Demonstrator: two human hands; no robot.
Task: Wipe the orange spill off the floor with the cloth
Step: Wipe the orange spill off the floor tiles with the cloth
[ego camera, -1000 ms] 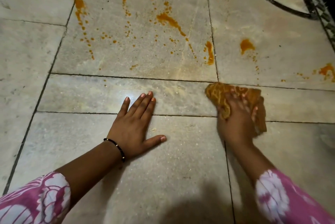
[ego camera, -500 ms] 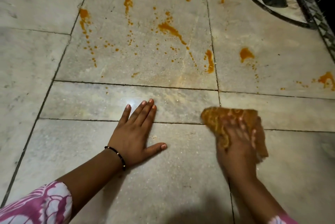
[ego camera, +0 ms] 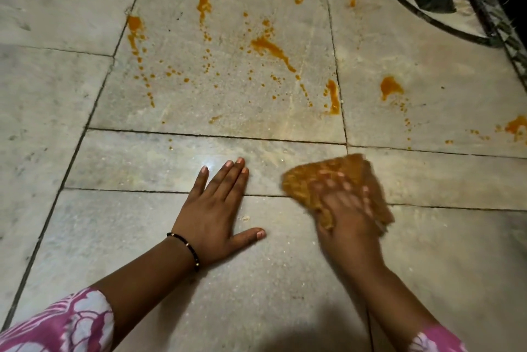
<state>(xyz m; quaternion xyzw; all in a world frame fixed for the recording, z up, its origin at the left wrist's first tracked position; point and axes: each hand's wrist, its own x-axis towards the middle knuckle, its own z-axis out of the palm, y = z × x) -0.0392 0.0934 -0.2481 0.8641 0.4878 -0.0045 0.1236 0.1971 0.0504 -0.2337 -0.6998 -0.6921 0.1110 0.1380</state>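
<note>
Floor-wiping posture, head view. The right hand [ego camera: 346,217] presses a crumpled, orange-stained cloth [ego camera: 310,183] flat against the floor [ego camera: 71,95], its fingers [ego camera: 336,189] spread over the fabric and pinning it down rather than clenched round it; the hand is blurred, so the exact hold cannot be told. The cloth lies across a grout line, near the person and just right of the left hand [ego camera: 212,217]. That hand rests palm-down on the tile, fingers released and splayed, grasping nothing; it probably serves as a prop for a body leaning forward. A thin dark bracelet [ego camera: 185,246] circles its wrist, and pink patterned sleeves [ego camera: 62,323] show at the bottom edge. The orange spill [ego camera: 271,48] lies farther away: streaks and droplets scattered over the tiles beyond the cloth, with blobs reaching the right edge. Tiles around the hands look mostly clean, so most of the wiping appears to remain. A dark metal frame [ego camera: 484,15] stands at upper right.
</note>
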